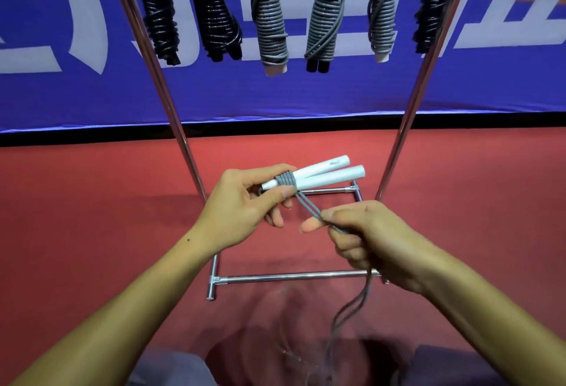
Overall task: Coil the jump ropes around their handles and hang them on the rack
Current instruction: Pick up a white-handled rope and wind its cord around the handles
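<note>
At the frame centre the left hand point(245, 198) grips two white handles point(324, 175) with few grey turns; the right hand point(364, 238) pinches the doubled grey rope point(309, 208); six coiled ropes point(271, 24) hang on the rack point(171, 100) above.

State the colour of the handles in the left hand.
White handles, wrapped in grey rope; head view.

large white characters on blue banner point(306, 94), unreadable
</note>
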`<state>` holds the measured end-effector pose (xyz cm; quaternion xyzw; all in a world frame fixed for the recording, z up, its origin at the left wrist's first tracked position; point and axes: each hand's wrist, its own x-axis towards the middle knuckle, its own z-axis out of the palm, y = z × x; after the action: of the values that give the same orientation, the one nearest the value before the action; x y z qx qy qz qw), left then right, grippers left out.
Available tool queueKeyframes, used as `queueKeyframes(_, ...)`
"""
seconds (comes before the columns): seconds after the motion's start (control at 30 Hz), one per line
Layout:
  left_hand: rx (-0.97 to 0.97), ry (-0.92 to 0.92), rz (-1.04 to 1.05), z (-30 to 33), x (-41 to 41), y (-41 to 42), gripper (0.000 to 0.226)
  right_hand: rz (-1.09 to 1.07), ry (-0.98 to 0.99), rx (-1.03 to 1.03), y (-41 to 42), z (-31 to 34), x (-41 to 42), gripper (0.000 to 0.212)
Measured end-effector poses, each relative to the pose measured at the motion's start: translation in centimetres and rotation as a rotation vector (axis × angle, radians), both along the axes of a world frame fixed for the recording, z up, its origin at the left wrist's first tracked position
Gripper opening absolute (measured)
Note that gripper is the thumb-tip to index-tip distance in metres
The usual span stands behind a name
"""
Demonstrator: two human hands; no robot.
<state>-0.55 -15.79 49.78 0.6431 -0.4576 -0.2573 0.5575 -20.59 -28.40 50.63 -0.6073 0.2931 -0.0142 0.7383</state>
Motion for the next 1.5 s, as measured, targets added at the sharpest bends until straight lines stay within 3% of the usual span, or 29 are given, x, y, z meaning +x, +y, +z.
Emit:
queueKeyframes(0.07, 0.023, -0.035, 0.005, -0.3, -0.1, -0.2, 0.033, -0.098, 0.038, -0.444, 0.2, -0.7, 0.4, 0.023)
queueKeyframes(0.1, 0.026, -0.043, 0.005, -0.4, -0.2, -0.3, 0.033, -0.137, 0.022, -0.553, 0.3, -1.1, 0.5, 0.022)
queueKeyframes(0.27, 0.048, -0.083, 0.032, -0.7, -0.4, -0.6, 0.033, -0.154, -0.086, -0.514, 0.1, -1.7, 0.5, 0.024)
queueKeyframes(0.33, 0.061, -0.120, 0.040, -0.8, -0.4, -0.6, 0.033, -0.142, -0.080, -0.187, 0.1, -1.6, 0.5, 0.023)
queueKeyframes(0.4, 0.072, -0.172, 0.035, -0.9, -0.5, -0.4, 0.032, -0.145, -0.030, 0.393, 0.1, -1.1, 0.3, 0.023)
queueKeyframes(0.43, 0.077, -0.207, 0.027, -0.9, -0.5, -0.3, 0.031, -0.159, -0.013, 0.548, 0.1, -1.0, 0.0, 0.024)
queueKeyframes(0.47, 0.082, -0.247, 0.014, -1.0, -0.5, -0.2, 0.029, -0.155, 0.005, 0.558, 0.0, -1.0, -0.1, 0.027)
queueKeyframes(0.5, 0.086, -0.285, 0.001, -1.0, -0.5, -0.1, 0.027, -0.135, 0.029, 0.405, -0.1, -1.1, 0.0, 0.028)
queueKeyframes(0.6, 0.097, -0.343, -0.008, -1.0, -0.6, 0.0, 0.025, -0.108, 0.069, -0.463, 0.0, -1.7, -0.1, 0.015)
queueKeyframes(0.67, 0.111, -0.334, -0.011, -1.0, -0.6, 0.0, 0.024, -0.108, 0.048, -0.910, 0.0, -2.3, -0.1, 0.022)
queueKeyframes(0.77, 0.147, -0.323, -0.024, -1.0, -0.6, 0.0, 0.024, -0.045, 0.047, -1.418, 0.4, -3.1, -0.4, 0.022)
queueKeyframes(0.83, 0.170, -0.323, -0.036, -0.9, -0.5, 0.0, 0.023, -0.047, -0.010, -1.614, 0.5, -3.1, -0.4, 0.015)
queueKeyframes(0.97, 0.179, -0.294, -0.077, -0.7, -0.4, 0.1, 0.029, -0.077, -0.141, -1.552, 0.2, -3.3, -0.1, 0.017)
queueKeyframes(1.13, 0.230, -0.297, -0.151, -0.8, -0.5, 0.2, 0.031, -0.089, -0.198, -1.215, -0.7, -3.4, -0.1, 0.010)
queueKeyframes(1.37, 0.347, -0.295, -0.360, 0.1, -0.6, 0.5, 0.021, 0.002, -0.177, -1.000, -1.9, -2.2, -0.4, 0.008)
queueKeyframes(1.5, 0.392, -0.187, -0.490, 0.7, -0.6, 0.7, 0.026, 0.096, -0.138, -0.663, -2.6, -1.3, -0.8, 0.023)
